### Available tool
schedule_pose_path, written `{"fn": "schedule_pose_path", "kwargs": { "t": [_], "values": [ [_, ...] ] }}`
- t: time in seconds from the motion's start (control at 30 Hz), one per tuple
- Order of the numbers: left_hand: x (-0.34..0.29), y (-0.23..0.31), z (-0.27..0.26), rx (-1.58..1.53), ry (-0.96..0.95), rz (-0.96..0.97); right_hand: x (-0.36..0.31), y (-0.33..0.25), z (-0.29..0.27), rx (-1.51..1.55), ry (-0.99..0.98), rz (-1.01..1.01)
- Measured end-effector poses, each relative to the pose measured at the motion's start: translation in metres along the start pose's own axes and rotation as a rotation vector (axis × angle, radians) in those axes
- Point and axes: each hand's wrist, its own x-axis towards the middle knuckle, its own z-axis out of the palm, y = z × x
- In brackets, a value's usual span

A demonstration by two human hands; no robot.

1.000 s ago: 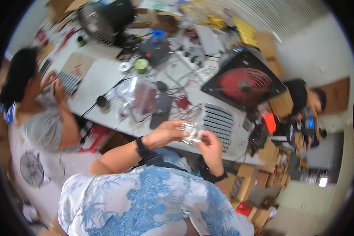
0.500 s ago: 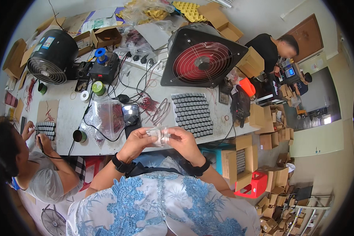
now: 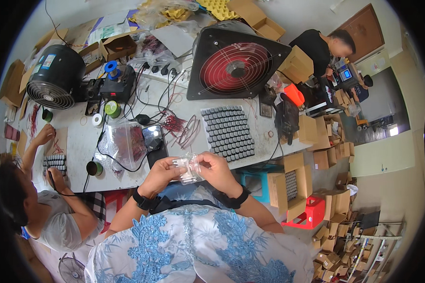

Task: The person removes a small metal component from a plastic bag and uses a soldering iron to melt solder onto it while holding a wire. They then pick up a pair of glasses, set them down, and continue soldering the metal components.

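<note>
Labels: the black fan [image 3: 56,78] at the upper left of the table [image 3: 184,101] carries a white-and-blue label [image 3: 48,61]; its print is too small to read. The green spool [image 3: 112,109] has a pale round face with no legible print. The clear packet [image 3: 190,169] bears no writing that can be made out.

Position: the packet is held up between both hands, in front of the wearer's body at the table's near edge. Pale streaks in it run roughly left to right. It is crumpled and partly covered by fingers, so its long axis and which end leads cannot be told.

Hands: the left hand [image 3: 159,174] pinches the packet's left side between thumb and fingers. The right hand [image 3: 217,172] grips its right side, fingers bent over the upper edge. Both are nearly closed, with the packet filling the gap between them.

Surroundings: beyond the right hand lies a grid of grey blocks [image 3: 227,133]; left of it, red wires [image 3: 174,124] and a clear bag [image 3: 123,144]. A red-backed fan [image 3: 236,70] stands behind the grid.
</note>
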Motion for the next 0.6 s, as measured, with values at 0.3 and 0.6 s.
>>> {"fn": "schedule_pose_path", "kwargs": {
  "t": [0.3,0.6],
  "values": [
    [0.0,0.0,0.001,0.012,0.023,0.011,-0.005,0.004,0.001,0.116,0.012,0.019],
    [0.002,-0.002,-0.009,0.032,0.116,0.036,-0.014,0.006,-0.024,0.358,0.243,0.029]
  ]
}}
